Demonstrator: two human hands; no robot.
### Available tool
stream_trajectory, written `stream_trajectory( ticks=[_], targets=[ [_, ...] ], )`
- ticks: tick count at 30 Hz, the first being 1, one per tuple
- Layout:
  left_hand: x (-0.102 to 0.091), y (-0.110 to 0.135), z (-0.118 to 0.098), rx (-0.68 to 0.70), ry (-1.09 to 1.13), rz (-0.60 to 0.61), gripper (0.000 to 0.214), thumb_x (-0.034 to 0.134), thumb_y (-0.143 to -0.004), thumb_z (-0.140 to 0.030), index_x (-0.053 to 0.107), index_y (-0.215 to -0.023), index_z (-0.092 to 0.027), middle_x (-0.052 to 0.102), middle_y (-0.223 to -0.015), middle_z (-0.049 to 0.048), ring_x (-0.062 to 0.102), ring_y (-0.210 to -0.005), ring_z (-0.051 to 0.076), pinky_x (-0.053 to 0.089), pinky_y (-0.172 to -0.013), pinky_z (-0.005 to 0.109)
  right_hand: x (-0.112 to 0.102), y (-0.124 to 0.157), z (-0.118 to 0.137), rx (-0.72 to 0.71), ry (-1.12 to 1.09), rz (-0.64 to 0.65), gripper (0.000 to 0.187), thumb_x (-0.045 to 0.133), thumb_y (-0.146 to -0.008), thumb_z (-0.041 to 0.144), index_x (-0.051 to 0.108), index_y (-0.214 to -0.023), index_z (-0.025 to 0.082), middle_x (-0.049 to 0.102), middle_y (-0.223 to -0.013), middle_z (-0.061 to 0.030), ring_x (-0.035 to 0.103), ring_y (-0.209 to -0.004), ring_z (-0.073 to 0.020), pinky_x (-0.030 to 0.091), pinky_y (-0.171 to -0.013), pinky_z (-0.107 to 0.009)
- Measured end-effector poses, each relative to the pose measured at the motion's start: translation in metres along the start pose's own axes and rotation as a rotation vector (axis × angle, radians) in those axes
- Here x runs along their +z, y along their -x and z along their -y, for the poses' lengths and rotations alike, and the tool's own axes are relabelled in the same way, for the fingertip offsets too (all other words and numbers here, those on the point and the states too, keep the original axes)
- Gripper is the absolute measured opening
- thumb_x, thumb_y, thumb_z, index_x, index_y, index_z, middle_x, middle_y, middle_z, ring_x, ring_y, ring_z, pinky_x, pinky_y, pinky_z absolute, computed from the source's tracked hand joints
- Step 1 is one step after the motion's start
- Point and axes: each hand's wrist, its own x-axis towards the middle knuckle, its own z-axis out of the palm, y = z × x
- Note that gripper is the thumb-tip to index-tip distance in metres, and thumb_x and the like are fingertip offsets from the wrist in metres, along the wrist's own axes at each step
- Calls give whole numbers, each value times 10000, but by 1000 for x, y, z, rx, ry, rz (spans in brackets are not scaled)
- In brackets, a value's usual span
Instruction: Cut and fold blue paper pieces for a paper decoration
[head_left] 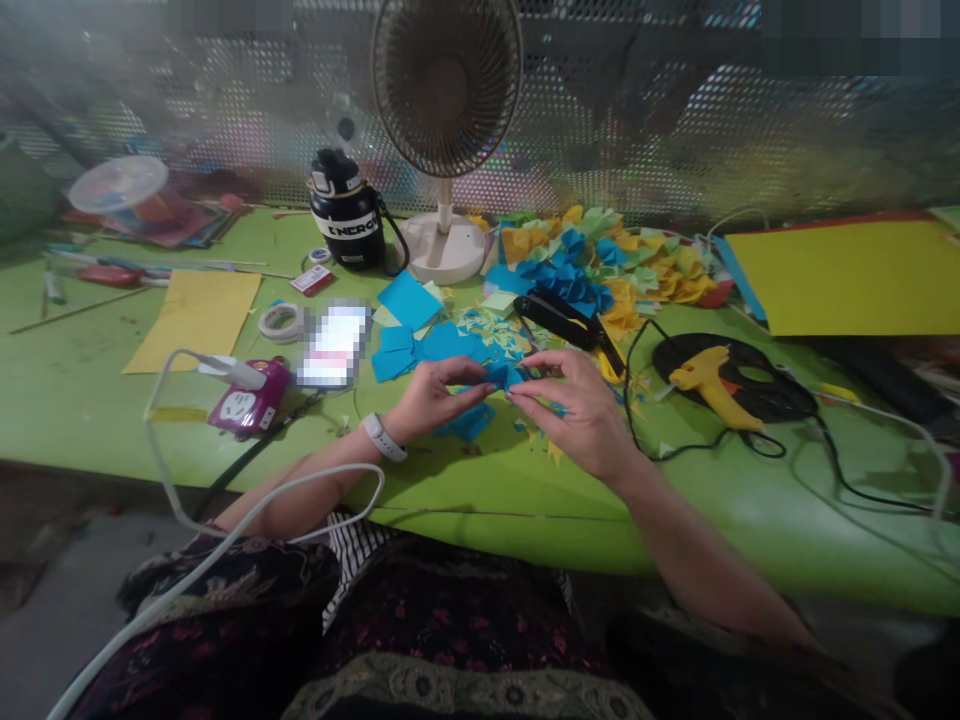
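Between my two hands is a small piece of blue paper (498,377), held above the green table. My left hand (442,390), with a pale band on its wrist, pinches its left side. My right hand (577,405) pinches its right side between thumb and fingers. Flat blue paper squares (409,302) and cut blue pieces lie just beyond my left hand, with green and blue scraps (495,330) around them. A black stapler-like tool (555,315) rests behind my right hand. Further back is a heap of folded blue, yellow and green paper shapes (577,265).
On the right, a yellow glue gun (716,385) lies on a black plate with its cord looping over the table. Yellow sheets (847,280) stand behind it. A fan (442,245), black bottle (349,215), phone (334,345), tape roll (282,322) and purple power adapter (251,397) are leftward.
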Motion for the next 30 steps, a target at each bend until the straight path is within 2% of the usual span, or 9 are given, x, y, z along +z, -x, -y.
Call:
stream_trajectory(
  ticks=[10,30],
  targets=[
    [-1,1,-3,71,-46,20,160,736,-798,-347,733,-828,-189,738,-787,54,660,-696,154,515,-656,286,2,0,-1,30,-106,-19,100,658,-904,220,753,-924,246,668,-1087,-75,653,-1049,-226,577,-884,-425],
    [-2,2,-3,110,-59,37,163,732,-807,-329,752,-879,-184,759,-840,71,684,-719,161,536,-681,283,0,-2,-3,5,-75,11,91,649,-906,211,738,-919,228,707,-1029,-78,687,-988,-220,578,-880,-405]
  ],
)
